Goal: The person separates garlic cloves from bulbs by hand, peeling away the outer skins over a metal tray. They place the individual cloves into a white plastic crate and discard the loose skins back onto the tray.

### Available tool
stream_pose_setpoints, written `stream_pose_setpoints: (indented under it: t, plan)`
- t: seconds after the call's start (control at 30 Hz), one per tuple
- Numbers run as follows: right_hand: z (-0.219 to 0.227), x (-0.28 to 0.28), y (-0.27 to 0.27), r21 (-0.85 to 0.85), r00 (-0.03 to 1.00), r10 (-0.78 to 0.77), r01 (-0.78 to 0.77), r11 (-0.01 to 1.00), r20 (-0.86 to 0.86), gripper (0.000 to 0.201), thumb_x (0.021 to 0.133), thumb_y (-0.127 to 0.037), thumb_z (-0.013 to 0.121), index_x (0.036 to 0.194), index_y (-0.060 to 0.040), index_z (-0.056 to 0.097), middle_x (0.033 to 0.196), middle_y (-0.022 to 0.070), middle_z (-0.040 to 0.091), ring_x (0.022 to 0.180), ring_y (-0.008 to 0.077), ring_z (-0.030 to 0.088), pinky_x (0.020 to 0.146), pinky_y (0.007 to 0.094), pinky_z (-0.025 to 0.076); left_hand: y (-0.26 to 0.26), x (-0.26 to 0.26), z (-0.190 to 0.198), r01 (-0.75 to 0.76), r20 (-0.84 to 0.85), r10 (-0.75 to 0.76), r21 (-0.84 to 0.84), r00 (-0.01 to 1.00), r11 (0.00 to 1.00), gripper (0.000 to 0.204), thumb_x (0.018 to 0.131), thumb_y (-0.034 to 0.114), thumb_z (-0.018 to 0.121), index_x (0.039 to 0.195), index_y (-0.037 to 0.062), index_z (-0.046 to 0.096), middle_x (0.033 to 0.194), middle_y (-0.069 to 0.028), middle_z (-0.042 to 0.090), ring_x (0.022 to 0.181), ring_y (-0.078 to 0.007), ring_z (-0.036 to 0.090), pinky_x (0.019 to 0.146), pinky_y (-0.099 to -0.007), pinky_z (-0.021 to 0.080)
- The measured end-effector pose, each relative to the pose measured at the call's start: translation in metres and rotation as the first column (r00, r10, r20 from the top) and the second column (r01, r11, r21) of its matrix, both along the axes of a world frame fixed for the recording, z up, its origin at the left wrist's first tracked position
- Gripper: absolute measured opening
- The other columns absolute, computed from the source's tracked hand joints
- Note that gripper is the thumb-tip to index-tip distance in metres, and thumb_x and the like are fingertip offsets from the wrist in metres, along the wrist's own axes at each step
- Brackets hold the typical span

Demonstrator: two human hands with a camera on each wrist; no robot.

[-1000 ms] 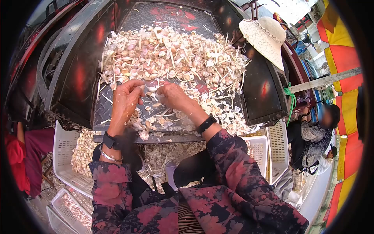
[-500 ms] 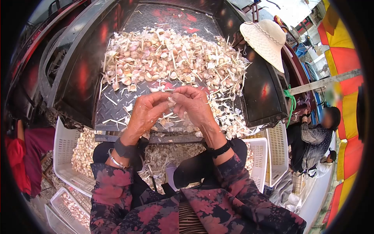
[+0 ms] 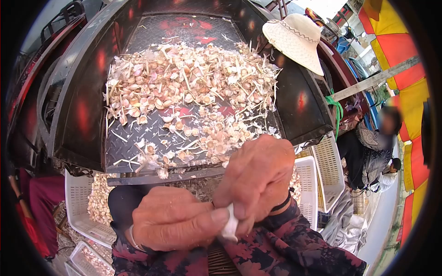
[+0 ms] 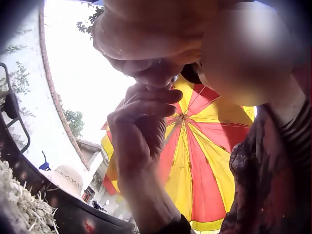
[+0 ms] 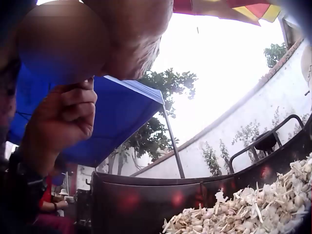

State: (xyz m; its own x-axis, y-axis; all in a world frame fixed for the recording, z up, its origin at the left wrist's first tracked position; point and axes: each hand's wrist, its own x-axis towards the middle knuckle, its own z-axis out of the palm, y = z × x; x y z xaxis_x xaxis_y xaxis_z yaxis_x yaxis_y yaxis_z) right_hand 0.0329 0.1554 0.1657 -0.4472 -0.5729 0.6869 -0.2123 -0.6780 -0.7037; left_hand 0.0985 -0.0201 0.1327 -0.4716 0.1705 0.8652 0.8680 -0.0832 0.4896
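Note:
Close to the head camera, a whitish garlic clove [image 3: 230,225] is pinched where the two hands meet, above the lap. My left hand [image 3: 175,218] has its thumb against the clove's side, fingers curled beneath. Curled fingers of my right hand [image 3: 258,177] grip it from the other side. The wrist views show the left hand [image 5: 61,119] and right hand [image 4: 141,131] raised fingertip to fingertip; the clove cannot be made out there. Beyond them, a heap of garlic cloves [image 3: 184,76] with stalks and skins lies on the dark metal bed [image 3: 161,30].
White baskets [image 3: 76,198] of cloves stand at lower left, others [image 3: 306,165] at right. A straw hat [image 3: 297,41] rests on the bed's right wall. A seated person [image 3: 373,147] is at far right, and part of another [image 3: 43,200] at left.
Both hands have come back from over the bed toward the body and up nearer the head camera, with the whitish clove now plainly visible between them. The head view has shifted slightly.

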Motion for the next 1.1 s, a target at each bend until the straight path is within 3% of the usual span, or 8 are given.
stream_pose_setpoints:
  t: [0.23, 0.4, 0.5, 0.57, 0.73, 0.93, 1.03, 1.1]
  plan:
    - [0.041, 0.041, -0.013, -0.409, 0.972, 0.168, -0.223, 0.885, -0.167, 0.012, 0.086, 0.010, 0.061, 0.076, 0.0158, 0.063, 0.070, 0.0280, 0.060, 0.039, 0.0172, 0.053, 0.034, 0.0230, 0.038, 0.031, 0.022, 0.020, 0.269, -0.171, -0.242, 0.160, 0.955, 0.950, 0.027, 0.074, 0.007, 0.073, 0.101, 0.0044, 0.069, 0.080, -0.0155, 0.065, 0.051, -0.0199, 0.058, 0.038, -0.0248, 0.032]
    - [0.034, 0.086, 0.018, 0.056, 0.879, -0.297, 0.298, 0.953, 0.374, 0.043, 0.093, 0.000, 0.038, 0.050, 0.0004, 0.037, 0.055, 0.0259, 0.057, 0.033, 0.0211, 0.051, 0.030, 0.0337, 0.042, 0.044, 0.011, 0.017, 0.312, -0.268, -0.259, 0.181, 0.928, 0.933, 0.024, 0.075, 0.005, 0.071, 0.099, 0.0041, 0.069, 0.081, -0.0157, 0.065, 0.051, -0.0192, 0.057, 0.039, -0.0259, 0.032]
    - [0.030, 0.056, -0.004, -0.195, 0.948, -0.067, 0.133, 0.972, 0.312, 0.025, 0.089, 0.004, 0.053, 0.065, 0.0099, 0.054, 0.064, 0.0260, 0.059, 0.037, 0.0192, 0.054, 0.033, 0.0277, 0.041, 0.071, 0.003, 0.018, 0.030, -0.438, 0.316, 0.623, 0.841, 0.782, 0.023, 0.076, 0.004, 0.069, 0.099, 0.0041, 0.069, 0.081, -0.0153, 0.065, 0.051, -0.0177, 0.056, 0.039, -0.0261, 0.032]
    - [0.021, 0.043, -0.011, -0.429, 0.994, 0.094, -0.060, 0.901, 0.057, 0.010, 0.085, 0.010, 0.062, 0.078, 0.0163, 0.063, 0.071, 0.0265, 0.060, 0.039, 0.0160, 0.053, 0.034, 0.0222, 0.037, 0.036, 0.023, 0.020, 0.285, -0.203, -0.246, 0.191, 0.948, 0.939, 0.018, 0.076, 0.006, 0.069, 0.094, 0.0013, 0.069, 0.074, -0.0139, 0.064, 0.048, -0.0179, 0.055, 0.038, -0.0265, 0.031]
    - [0.018, 0.030, 0.045, 0.137, 0.988, -0.039, 0.059, 0.989, -0.150, 0.009, 0.078, 0.002, 0.076, 0.085, 0.0043, 0.070, 0.073, 0.0164, 0.067, 0.056, 0.0210, 0.067, 0.045, 0.0267, 0.048, 0.025, 0.011, 0.013, 0.179, 0.055, -0.173, -0.141, 0.983, 0.974, 0.029, 0.079, 0.005, 0.069, 0.107, -0.0032, 0.068, 0.074, -0.0106, 0.065, 0.056, -0.0171, 0.061, 0.046, -0.0266, 0.042]
    - [-0.104, 0.047, 0.216, 0.832, 0.364, -0.932, 0.514, 0.207, 0.007, 0.015, 0.089, -0.006, 0.066, 0.100, 0.0042, 0.066, 0.075, 0.0100, 0.068, 0.059, 0.0163, 0.069, 0.049, 0.0244, 0.054, 0.020, -0.038, -0.050, -0.061, 0.588, 0.336, -0.436, 0.736, 0.898, 0.024, 0.084, 0.006, 0.069, 0.107, -0.0019, 0.069, 0.071, -0.0059, 0.066, 0.056, -0.0080, 0.055, 0.051, -0.0240, 0.042]
    - [-0.185, 0.084, 0.342, 0.574, 0.559, -0.234, 0.573, -0.585, -0.796, 0.025, 0.090, -0.012, 0.066, 0.108, 0.0047, 0.066, 0.075, 0.0090, 0.068, 0.055, 0.0132, 0.066, 0.048, 0.0240, 0.049, -0.019, -0.070, -0.088, -0.019, 0.651, 0.418, -0.527, 0.634, 0.850, 0.021, 0.087, 0.008, 0.065, 0.104, -0.0022, 0.069, 0.069, -0.0027, 0.064, 0.054, -0.0065, 0.052, 0.050, -0.0236, 0.041]
    - [-0.182, 0.077, 0.326, 0.681, 0.464, -0.499, 0.497, -0.537, -0.732, 0.026, 0.090, -0.013, 0.067, 0.110, 0.0044, 0.066, 0.074, 0.0087, 0.067, 0.055, 0.0129, 0.065, 0.048, 0.0237, 0.048, -0.027, -0.081, -0.094, -0.044, 0.645, 0.480, -0.570, 0.594, 0.821, 0.020, 0.088, 0.009, 0.063, 0.103, -0.0029, 0.069, 0.068, -0.0012, 0.063, 0.053, -0.0065, 0.051, 0.050, -0.0236, 0.040]
